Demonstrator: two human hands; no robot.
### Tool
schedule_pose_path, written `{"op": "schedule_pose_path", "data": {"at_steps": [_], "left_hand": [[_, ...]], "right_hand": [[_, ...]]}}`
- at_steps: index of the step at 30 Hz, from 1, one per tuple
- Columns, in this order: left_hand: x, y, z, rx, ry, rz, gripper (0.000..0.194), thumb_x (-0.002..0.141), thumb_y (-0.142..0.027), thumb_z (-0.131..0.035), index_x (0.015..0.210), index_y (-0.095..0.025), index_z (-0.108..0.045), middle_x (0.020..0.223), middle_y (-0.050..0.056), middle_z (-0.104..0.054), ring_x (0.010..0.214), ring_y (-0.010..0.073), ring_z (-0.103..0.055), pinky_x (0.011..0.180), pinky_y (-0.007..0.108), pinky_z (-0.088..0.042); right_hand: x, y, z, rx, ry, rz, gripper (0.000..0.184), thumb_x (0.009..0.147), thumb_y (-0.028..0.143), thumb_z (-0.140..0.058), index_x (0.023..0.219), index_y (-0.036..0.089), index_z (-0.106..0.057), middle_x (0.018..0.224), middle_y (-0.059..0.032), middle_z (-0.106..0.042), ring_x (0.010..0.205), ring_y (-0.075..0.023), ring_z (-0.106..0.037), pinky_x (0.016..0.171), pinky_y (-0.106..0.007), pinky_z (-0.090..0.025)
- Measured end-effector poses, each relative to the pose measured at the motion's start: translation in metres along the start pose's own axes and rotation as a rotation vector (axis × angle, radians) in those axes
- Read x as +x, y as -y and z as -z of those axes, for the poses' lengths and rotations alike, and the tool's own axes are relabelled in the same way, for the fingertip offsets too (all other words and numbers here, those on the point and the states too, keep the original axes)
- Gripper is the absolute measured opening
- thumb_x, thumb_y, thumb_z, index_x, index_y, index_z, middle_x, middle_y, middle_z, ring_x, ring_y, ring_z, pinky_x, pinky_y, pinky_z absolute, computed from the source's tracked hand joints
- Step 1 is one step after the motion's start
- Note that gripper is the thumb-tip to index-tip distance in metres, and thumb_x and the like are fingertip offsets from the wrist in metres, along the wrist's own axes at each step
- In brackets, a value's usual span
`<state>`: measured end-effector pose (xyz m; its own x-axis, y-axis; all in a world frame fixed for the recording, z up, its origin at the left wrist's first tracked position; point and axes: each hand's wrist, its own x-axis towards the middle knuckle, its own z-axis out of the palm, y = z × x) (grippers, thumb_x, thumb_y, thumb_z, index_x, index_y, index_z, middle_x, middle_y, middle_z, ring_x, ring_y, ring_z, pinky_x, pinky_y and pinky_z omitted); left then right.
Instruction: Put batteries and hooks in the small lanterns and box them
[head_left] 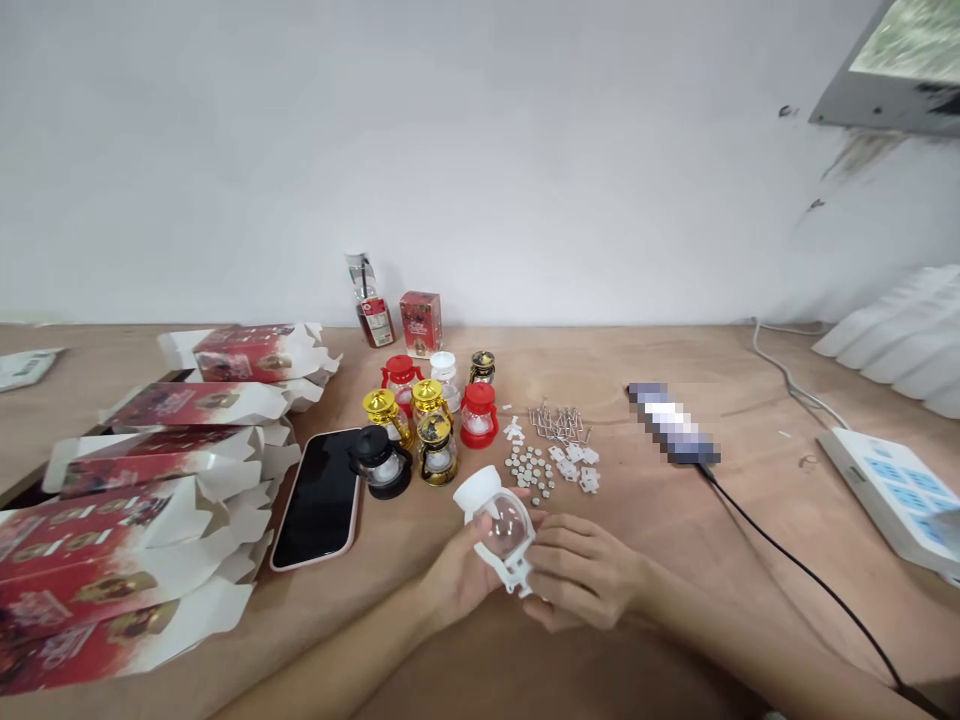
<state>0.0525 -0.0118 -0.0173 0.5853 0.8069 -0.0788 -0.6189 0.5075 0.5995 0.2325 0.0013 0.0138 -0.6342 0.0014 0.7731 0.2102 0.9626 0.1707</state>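
A white toy lantern (501, 525) with a clear globe lies tilted in my left hand (459, 575), its wide white base toward the upper left. My left thumb presses on the globe's near side. My right hand (581, 572) is closed against the lantern's right side, by the narrow white frame end; its fingertips are partly hidden. Just beyond the lantern lie small button cells (529, 470), white plastic pieces (576, 465) and a heap of bent metal wires (559, 422). Finished-looking small lanterns stand to the left, among them a black one (380, 462) and a red one (479, 415).
Open red-and-white cartons (142, 540) fill the left side, beside a dark-screened phone (319, 497). A bottle (373, 312) and a closed red box (421, 324) stand by the wall. On the right are a cabled, blurred-out device (671, 422) and a power strip (896, 495).
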Motion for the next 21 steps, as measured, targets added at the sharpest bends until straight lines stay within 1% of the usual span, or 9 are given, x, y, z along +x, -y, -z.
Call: {"op": "schedule_pose_path", "data": {"at_steps": [1,3,6,8,10,13,15,17,21], "left_hand": [[-0.003,-0.001,-0.001,0.039,-0.01,-0.026,0.06,0.069,-0.048,-0.074,0.119,-0.021,-0.056,0.098,0.007,-0.066,0.093,0.0237,-0.063,0.074,0.033,-0.048],[-0.005,-0.005,-0.002,0.122,-0.055,-0.132,0.063,0.067,-0.043,-0.076,0.121,-0.023,-0.053,0.097,0.005,-0.064,0.091,0.024,-0.062,0.074,0.034,-0.05],[-0.006,-0.012,-0.001,0.297,-0.142,-0.325,0.068,0.066,-0.045,-0.075,0.125,-0.026,-0.046,0.097,0.004,-0.06,0.091,0.0233,-0.061,0.077,0.037,-0.05],[-0.006,-0.018,0.002,0.515,-0.176,-0.453,0.071,0.067,-0.05,-0.073,0.125,-0.024,-0.043,0.098,0.006,-0.057,0.091,0.0238,-0.06,0.077,0.039,-0.051],[-0.006,-0.023,0.004,0.797,-0.188,-0.59,0.07,0.068,-0.052,-0.071,0.124,-0.024,-0.039,0.099,0.007,-0.055,0.089,0.0237,-0.059,0.074,0.04,-0.052],[-0.007,-0.027,0.007,1.178,-0.261,-0.816,0.06,0.07,-0.038,-0.07,0.119,-0.027,-0.037,0.102,0.006,-0.054,0.09,0.0229,-0.058,0.079,0.041,-0.052],[-0.005,-0.026,0.007,1.332,-0.308,-0.914,0.058,0.068,-0.028,-0.07,0.117,-0.028,-0.038,0.105,0.006,-0.054,0.095,0.0234,-0.058,0.085,0.042,-0.05],[-0.003,-0.024,0.009,1.416,-0.291,-0.931,0.059,0.066,-0.023,-0.069,0.117,-0.027,-0.04,0.107,0.006,-0.054,0.099,0.024,-0.057,0.088,0.043,-0.05],[0.0,-0.02,0.012,1.481,-0.214,-0.896,0.062,0.065,-0.017,-0.069,0.12,-0.026,-0.043,0.11,0.008,-0.055,0.103,0.0256,-0.057,0.085,0.043,-0.051]], "right_hand": [[-0.006,0.001,-0.002,0.038,-0.04,-0.017,0.013,0.086,0.023,-0.049,0.092,0.015,-0.057,0.083,-0.0084,-0.064,0.076,-0.0174,-0.063,0.068,-0.031,-0.055],[-0.016,-0.001,-0.007,0.052,-0.085,-0.195,0.018,0.087,0.021,-0.047,0.102,0.014,-0.055,0.09,-0.0111,-0.064,0.083,-0.0194,-0.063,0.068,-0.033,-0.055],[-0.023,-0.008,-0.014,-0.034,0.007,-0.542,0.023,0.086,0.01,-0.047,0.107,0.016,-0.054,0.094,-0.0109,-0.064,0.089,-0.021,-0.062,0.073,-0.035,-0.055],[-0.025,-0.013,-0.018,-0.083,0.074,-0.648,0.022,0.087,0.01,-0.047,0.106,0.018,-0.055,0.092,-0.0096,-0.064,0.088,-0.0217,-0.061,0.074,-0.036,-0.055],[-0.026,-0.017,-0.022,-0.121,0.097,-0.681,0.021,0.088,0.012,-0.049,0.107,0.019,-0.056,0.091,-0.009,-0.064,0.086,-0.0223,-0.06,0.074,-0.037,-0.054],[-0.03,-0.021,-0.026,-0.168,0.129,-0.692,0.022,0.089,0.014,-0.052,0.108,0.02,-0.059,0.091,-0.0086,-0.064,0.085,-0.0231,-0.057,0.074,-0.039,-0.054],[-0.032,-0.022,-0.029,-0.197,0.163,-0.704,0.019,0.089,0.016,-0.053,0.105,0.02,-0.062,0.09,-0.0089,-0.065,0.086,-0.0241,-0.056,0.074,-0.04,-0.053],[-0.034,-0.024,-0.031,-0.219,0.193,-0.719,0.016,0.088,0.017,-0.054,0.1,0.02,-0.065,0.089,-0.009,-0.065,0.087,-0.0247,-0.054,0.074,-0.042,-0.052],[-0.036,-0.029,-0.035,-0.201,0.211,-0.722,0.015,0.089,0.015,-0.054,0.088,0.02,-0.067,0.084,-0.0078,-0.066,0.083,-0.023,-0.053,0.072,-0.04,-0.051]]}}
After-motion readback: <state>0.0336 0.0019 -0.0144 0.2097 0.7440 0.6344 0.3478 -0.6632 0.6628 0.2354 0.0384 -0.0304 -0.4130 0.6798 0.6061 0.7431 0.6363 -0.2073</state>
